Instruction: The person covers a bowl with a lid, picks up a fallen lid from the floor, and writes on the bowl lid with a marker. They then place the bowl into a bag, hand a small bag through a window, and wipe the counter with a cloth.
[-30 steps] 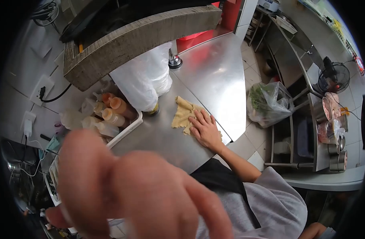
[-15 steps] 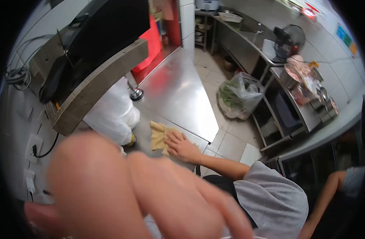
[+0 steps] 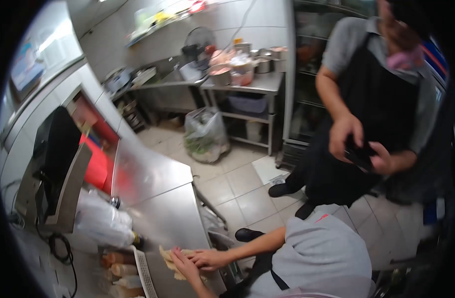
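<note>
A tan cloth (image 3: 166, 254) lies bunched on the steel counter (image 3: 160, 218), close to its near end. My right hand (image 3: 210, 259) reaches in from the right and presses on the cloth with its fingers bent over it. Beside it, my left hand (image 3: 187, 267) comes up from the bottom edge and also grips the cloth. The two hands meet over it, so part of the cloth is hidden. Just left of the hands is a white plastic basket (image 3: 144, 272) with several sauce bottles (image 3: 123, 269).
A person (image 3: 369, 99) in a black apron stands at right, both hands on a dark phone-like object (image 3: 359, 156). A clear bag of greens (image 3: 206, 134) sits on the floor. Pots (image 3: 220, 75) crowd a steel table. A dark monitor (image 3: 58, 154) stands at left.
My left hand has dropped from close before the camera onto the cloth beside my right hand. The view has swung right, bringing the other person fully into sight.
</note>
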`<state>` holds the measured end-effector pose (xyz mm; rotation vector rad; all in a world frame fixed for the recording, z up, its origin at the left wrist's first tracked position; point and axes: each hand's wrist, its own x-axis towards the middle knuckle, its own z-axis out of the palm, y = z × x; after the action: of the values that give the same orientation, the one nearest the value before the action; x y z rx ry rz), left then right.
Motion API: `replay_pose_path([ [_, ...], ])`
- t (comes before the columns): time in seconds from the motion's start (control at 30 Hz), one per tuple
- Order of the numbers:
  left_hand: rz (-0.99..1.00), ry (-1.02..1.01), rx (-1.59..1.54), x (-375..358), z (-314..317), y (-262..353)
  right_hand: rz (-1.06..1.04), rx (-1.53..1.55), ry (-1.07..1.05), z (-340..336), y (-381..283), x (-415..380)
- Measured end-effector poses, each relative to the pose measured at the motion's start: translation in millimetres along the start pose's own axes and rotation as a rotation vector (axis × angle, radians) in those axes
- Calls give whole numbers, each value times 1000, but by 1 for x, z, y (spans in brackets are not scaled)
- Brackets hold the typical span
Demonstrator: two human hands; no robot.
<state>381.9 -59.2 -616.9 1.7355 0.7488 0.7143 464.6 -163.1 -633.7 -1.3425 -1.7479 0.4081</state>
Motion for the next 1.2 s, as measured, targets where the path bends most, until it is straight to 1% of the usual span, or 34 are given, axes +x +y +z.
replay_pose_path([
  [0.03,25,-40,-20,-14,-3,-13,-24,-7,349,22,-4,-13],
  [0.07,126,-12,503,-31,-8,-22,-8,-37,365,20,-7,-29],
  [0.1,223,29,1024,-47,-10,-27,97,-34,424,19,-12,-53],
  [0.13,222,6,1015,-57,-14,-33,204,-17,481,23,-20,-80],
  [0.2,138,85,1005,-55,-19,-47,387,-61,460,7,-28,-147],
  [0.23,104,100,1102,-56,-19,-46,559,-154,491,8,-19,-193],
  [0.27,121,87,1101,-56,-20,-40,775,-163,458,1,-9,-248],
  [0.3,35,94,1162,-56,-18,-32,1124,-96,460,-13,-26,-296],
  [0.33,-57,103,1217,-56,-14,-27,1385,-230,456,-12,-9,-369],
  [0.37,-50,95,1202,-55,-10,-33,1498,-336,432,-23,-22,-434],
  [0.4,-54,139,1158,-52,-11,-44,1753,-534,437,-34,-66,-477],
  [0.43,-60,188,1115,-48,-10,-47,1857,-876,493,-13,-33,-614],
  [0.47,-51,198,1106,-39,-9,-43,1985,-889,1066,-41,-103,-607],
  [0.5,-212,145,1073,-31,-6,-34,1796,-1005,1573,-60,-126,-663],
  [0.53,-375,86,1041,-25,-6,-25,1833,-1171,1844,-99,-176,-667],
  [0.57,-443,68,1015,-18,-3,-15,1644,-1276,2040,-135,-226,-668],
  [0.6,-438,62,1020,-15,3,-5,1363,-1467,2200,-172,-264,-677],
  [0.63,-461,82,1079,-12,12,4,1181,-1581,2237,-205,-302,-671],
  [0.67,-480,103,1140,-10,17,9,886,-1372,2341,-238,-332,-679],
  [0.7,-468,96,1143,-9,21,7,789,-1344,2328,-267,-360,-674],
  [0.73,-437,120,1241,-8,25,2,751,-1219,2295,-292,-386,-656],
  [0.77,-403,144,1336,-7,28,-2,540,-1149,2259,-312,-400,-624],
  [0.83,-356,152,1326,-7,27,-9,561,-1313,2037,-345,-410,-592],
  [0.87,-325,169,1321,-9,24,-12,818,-1291,1964,-354,-410,-567],
  [0.9,-326,162,1327,-10,24,-14,783,-1382,1937,-360,-400,-552],
  [0.93,-299,170,1300,-10,23,-14,860,-1460,1951,-361,-398,-549],
  [1.0,-278,179,1275,-12,20,-14,794,-1335,1971,-356,-398,-550],
  [1.1,-255,193,1288,-14,22,-12,724,-1280,1905,-350,-397,-558],
  [1.13,-252,186,1311,-14,20,-13,719,-1291,1906,-345,-404,-550],
  [1.2,-239,177,1321,-10,22,-16,858,-1339,1771,-339,-417,-524],
])
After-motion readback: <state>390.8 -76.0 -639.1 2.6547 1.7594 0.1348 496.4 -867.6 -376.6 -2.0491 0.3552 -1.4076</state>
